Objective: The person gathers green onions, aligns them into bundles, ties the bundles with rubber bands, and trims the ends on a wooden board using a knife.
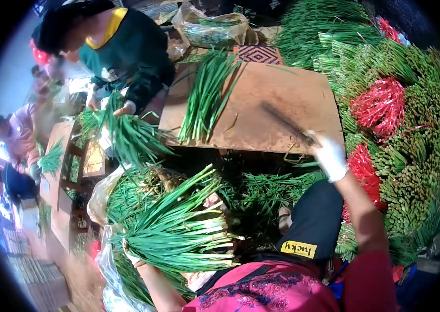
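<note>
A large bunch of garlic chives (178, 226) lies across my lap, its pale stem ends pointing right. My left hand (134, 258) grips the leafy end; leaves cover most of the fingers. My right hand (329, 157), in a white glove, is closed around the handle of a knife (285, 120). The blade is blurred and slants up and left over the near right part of the wooden board (274, 96). Toward the board's left side rests another bundle of chives (207, 99), apart from the knife.
Trimmed bundles (412, 171) are piled high at right, with red plastic ties (381, 106) on them. Loose leaves (272, 190) lie below the board. A plastic bag (108, 195) of greens stands at left. A co-worker (131, 57) handles chives across from me; another person (22, 135) sits farther left.
</note>
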### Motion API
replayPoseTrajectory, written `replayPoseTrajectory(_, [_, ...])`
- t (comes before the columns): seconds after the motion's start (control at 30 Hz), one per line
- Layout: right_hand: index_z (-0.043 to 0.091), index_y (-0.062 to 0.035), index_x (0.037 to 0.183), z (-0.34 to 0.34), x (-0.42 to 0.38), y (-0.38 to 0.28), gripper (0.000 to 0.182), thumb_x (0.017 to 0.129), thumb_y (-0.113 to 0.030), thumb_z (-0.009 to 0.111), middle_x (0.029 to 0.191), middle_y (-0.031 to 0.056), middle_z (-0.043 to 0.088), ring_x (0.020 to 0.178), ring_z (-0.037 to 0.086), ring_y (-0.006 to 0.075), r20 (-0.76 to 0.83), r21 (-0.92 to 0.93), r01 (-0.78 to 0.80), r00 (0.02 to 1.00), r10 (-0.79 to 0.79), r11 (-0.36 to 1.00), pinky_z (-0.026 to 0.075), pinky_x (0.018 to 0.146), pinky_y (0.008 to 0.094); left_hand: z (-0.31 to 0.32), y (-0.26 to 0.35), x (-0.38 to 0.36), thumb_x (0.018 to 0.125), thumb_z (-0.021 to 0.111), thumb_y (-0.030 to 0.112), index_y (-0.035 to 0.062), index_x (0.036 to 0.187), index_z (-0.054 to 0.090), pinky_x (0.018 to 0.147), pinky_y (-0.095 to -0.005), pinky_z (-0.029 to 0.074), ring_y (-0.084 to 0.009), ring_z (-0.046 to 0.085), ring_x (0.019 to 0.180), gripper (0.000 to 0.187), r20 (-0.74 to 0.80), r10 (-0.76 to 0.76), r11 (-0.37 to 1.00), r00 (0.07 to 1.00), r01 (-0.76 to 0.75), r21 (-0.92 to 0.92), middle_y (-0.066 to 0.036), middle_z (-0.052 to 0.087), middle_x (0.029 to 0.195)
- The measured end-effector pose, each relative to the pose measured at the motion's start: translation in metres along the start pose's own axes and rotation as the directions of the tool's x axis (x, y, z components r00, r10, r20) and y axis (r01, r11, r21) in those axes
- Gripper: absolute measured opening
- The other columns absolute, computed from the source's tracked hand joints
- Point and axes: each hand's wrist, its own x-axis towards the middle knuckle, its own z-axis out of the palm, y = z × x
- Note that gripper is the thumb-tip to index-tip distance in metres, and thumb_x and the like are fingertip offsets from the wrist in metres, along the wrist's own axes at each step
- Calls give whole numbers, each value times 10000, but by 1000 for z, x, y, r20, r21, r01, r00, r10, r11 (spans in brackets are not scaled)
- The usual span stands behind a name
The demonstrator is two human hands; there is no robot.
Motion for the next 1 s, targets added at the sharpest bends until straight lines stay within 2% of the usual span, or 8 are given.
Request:
replayPoseTrajectory(0.07, [586,-97,1133,-8,10,55,371,764,-59,571,1014,151,633,917,607,294,6,-106,-453,890,456,885,465,787,331,-3,3,-6,914,421,388,85,1260,468,888,-432,420,-251,508,1047,462,51,-18,1000,999,18,-9,-86,509,1251])
replayPoseTrajectory(0.17, [575,-99,1152,3,-5,73,406,750,-46,563,1043,168,605,986,575,310,3,-257,-352,931,365,900,448,829,351,109,-95,9,855,516,312,99,1241,496,914,-469,420,-298,521,1061,442,-204,443,790,873,-272,550,-147,547,1197])
replayPoseTrajectory(0.3, [564,-165,1194,17,-22,-10,467,744,-47,599,964,166,603,902,583,329,248,32,-20,969,12,999,460,790,359,120,-85,4,798,575,324,54,1141,554,897,-467,424,-311,565,972,437,-348,485,818,803,-276,504,-151,604,1090])
replayPoseTrajectory(0.5, [475,-217,1289,22,12,55,561,776,-2,553,935,123,579,855,587,290,-37,-163,-91,996,86,982,456,736,355,169,-108,22,787,583,235,75,909,630,895,-437,434,-267,588,865,207,-71,547,734,834,-437,519,-105,644,972])
replayPoseTrajectory(0.63, [401,-188,1334,38,10,47,635,746,-77,616,991,106,582,952,563,270,-41,-577,143,978,-204,804,447,794,364,191,-114,22,786,566,183,58,824,616,869,-456,456,-272,601,891,139,64,421,751,905,-387,535,-135,650,971])
replayPoseTrajectory(0.8, [664,-102,742,52,-8,-95,183,818,-211,538,718,85,615,697,589,280,-4,253,406,908,-418,878,468,631,375,237,-162,24,819,564,209,74,833,596,791,-367,464,-204,576,763,140,10,485,655,875,-371,658,-62,635,882])
replayPoseTrajectory(0.9, [668,-131,731,64,-44,-161,129,746,-249,618,685,47,604,638,585,238,152,176,671,704,-693,720,465,579,360,210,-139,23,783,565,214,98,845,609,828,-479,464,-307,590,866,138,58,403,738,914,-362,569,-136,636,974])
replayPoseTrajectory(1.0, [650,-99,735,94,-64,-194,163,711,-259,671,728,61,619,657,601,233,368,315,474,738,-566,822,480,599,336,184,-113,21,787,552,199,106,882,598,861,-476,435,-287,561,911,141,16,460,713,888,-380,589,-120,615,1035])
